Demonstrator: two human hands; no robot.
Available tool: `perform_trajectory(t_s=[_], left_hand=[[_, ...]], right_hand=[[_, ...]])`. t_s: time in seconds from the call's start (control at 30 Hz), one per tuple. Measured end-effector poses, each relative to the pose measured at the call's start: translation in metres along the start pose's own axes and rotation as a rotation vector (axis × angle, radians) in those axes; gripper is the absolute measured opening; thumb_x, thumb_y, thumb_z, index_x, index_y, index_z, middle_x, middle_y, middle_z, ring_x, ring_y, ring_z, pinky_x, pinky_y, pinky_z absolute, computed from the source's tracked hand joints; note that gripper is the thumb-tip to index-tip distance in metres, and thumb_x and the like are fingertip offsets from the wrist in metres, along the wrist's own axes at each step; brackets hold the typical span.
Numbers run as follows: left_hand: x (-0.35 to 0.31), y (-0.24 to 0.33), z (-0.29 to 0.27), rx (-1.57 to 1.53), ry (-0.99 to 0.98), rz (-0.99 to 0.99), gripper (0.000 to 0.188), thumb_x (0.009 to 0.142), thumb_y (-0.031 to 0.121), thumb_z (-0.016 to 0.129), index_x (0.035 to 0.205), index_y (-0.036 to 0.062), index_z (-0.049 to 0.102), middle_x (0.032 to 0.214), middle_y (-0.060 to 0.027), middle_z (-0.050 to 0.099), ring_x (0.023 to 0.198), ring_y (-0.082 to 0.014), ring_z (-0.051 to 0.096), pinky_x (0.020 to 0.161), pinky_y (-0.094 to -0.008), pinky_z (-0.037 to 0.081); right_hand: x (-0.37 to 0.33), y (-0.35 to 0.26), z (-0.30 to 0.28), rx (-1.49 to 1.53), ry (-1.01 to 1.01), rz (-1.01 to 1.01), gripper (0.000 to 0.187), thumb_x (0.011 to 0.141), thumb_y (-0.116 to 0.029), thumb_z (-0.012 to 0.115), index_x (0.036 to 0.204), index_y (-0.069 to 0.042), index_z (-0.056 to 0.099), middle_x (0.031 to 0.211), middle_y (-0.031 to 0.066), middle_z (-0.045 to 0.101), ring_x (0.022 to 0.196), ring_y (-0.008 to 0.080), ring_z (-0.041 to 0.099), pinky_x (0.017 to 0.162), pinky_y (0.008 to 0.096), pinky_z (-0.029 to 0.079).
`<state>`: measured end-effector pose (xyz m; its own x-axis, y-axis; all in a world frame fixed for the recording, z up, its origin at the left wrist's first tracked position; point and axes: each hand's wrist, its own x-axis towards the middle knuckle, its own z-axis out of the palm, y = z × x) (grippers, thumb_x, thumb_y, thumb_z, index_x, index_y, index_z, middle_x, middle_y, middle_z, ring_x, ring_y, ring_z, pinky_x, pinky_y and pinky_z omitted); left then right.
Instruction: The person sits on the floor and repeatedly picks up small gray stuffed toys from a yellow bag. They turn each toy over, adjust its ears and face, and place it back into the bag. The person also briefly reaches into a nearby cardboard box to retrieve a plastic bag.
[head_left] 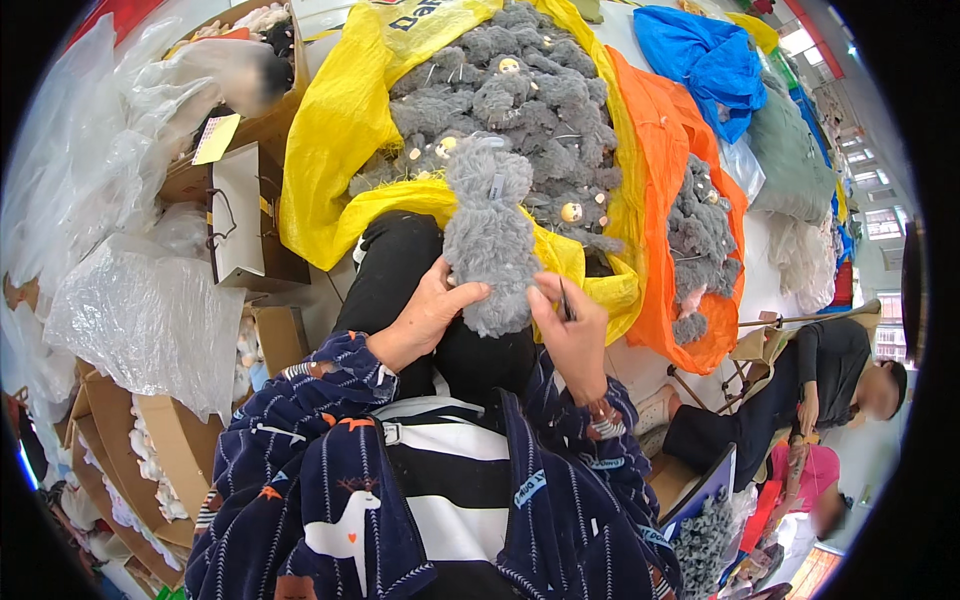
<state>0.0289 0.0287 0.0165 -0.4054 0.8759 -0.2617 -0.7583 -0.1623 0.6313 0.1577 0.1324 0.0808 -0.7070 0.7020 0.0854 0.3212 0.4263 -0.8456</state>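
A fluffy grey plush toy (490, 230) is upright above my lap, its plain furry side toward me, a small pale tag at its upper part. My left hand (425, 312) grips its lower left edge, thumb lying on the fur. At the lower right edge my right hand (575, 335) has its fingers pinched together against the fur. A thin dark tool (567, 300) sticks up from between those fingers; its exact kind is unclear. Just beyond, a yellow woven sack (335, 160) is full of similar grey plush toys (500, 85), some with small doll faces.
To the right stands an orange sack (690, 110) with more grey plush, and behind it a blue bag (700, 55). Cardboard boxes (180, 430) and clear plastic sheeting (150, 310) crowd the left. A seated person (840, 370) works at the right; others are nearby.
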Motion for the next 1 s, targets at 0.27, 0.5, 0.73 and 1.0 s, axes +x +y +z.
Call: perform_trajectory(t_s=[0.27, 0.5, 0.73, 1.0], left_hand=[[0.004, -0.001, -0.007, 0.158, 0.033, 0.008, 0.060, 0.073, 0.003, 0.061, 0.125, -0.0013, 0.033, 0.119, -0.0107, 0.046, 0.109, -0.0188, 0.047, 0.095, -0.0324, 0.037], [0.009, -0.005, -0.007, 0.086, -0.005, -0.025, 0.064, 0.073, 0.006, 0.062, 0.128, -0.0014, 0.029, 0.119, -0.0118, 0.046, 0.110, -0.0207, 0.047, 0.096, -0.0340, 0.036], [0.004, 0.002, -0.006, 0.080, -0.009, -0.032, 0.063, 0.074, 0.008, 0.062, 0.128, -0.0009, 0.030, 0.120, -0.0117, 0.046, 0.110, -0.0202, 0.047, 0.096, -0.0338, 0.036], [0.003, 0.005, -0.009, 0.127, -0.079, -0.085, 0.054, 0.076, 0.012, 0.066, 0.122, -0.0004, 0.041, 0.114, -0.0081, 0.052, 0.103, -0.0155, 0.051, 0.089, -0.0303, 0.042]], right_hand=[[0.015, -0.006, 0.011, -0.065, -0.186, -0.290, 0.012, 0.071, -0.006, 0.066, 0.080, -0.003, 0.058, 0.068, 0.0098, 0.054, 0.060, 0.0244, 0.056, 0.054, 0.0274, 0.044], [-0.027, 0.010, 0.019, -0.415, -0.388, -0.514, 0.022, 0.066, -0.007, 0.063, 0.087, -0.010, 0.058, 0.065, 0.0077, 0.051, 0.057, 0.0232, 0.056, 0.050, 0.0312, 0.045], [-0.018, 0.007, -0.008, -0.087, -0.056, -0.159, 0.032, 0.067, -0.005, 0.072, 0.096, -0.003, 0.060, 0.083, 0.0095, 0.061, 0.073, 0.0195, 0.059, 0.066, 0.0278, 0.047], [-0.017, 0.022, 0.021, -0.002, -0.101, -0.093, 0.026, 0.072, -0.009, 0.066, 0.093, 0.001, 0.055, 0.086, 0.0142, 0.056, 0.078, 0.0255, 0.057, 0.070, 0.0307, 0.046]])
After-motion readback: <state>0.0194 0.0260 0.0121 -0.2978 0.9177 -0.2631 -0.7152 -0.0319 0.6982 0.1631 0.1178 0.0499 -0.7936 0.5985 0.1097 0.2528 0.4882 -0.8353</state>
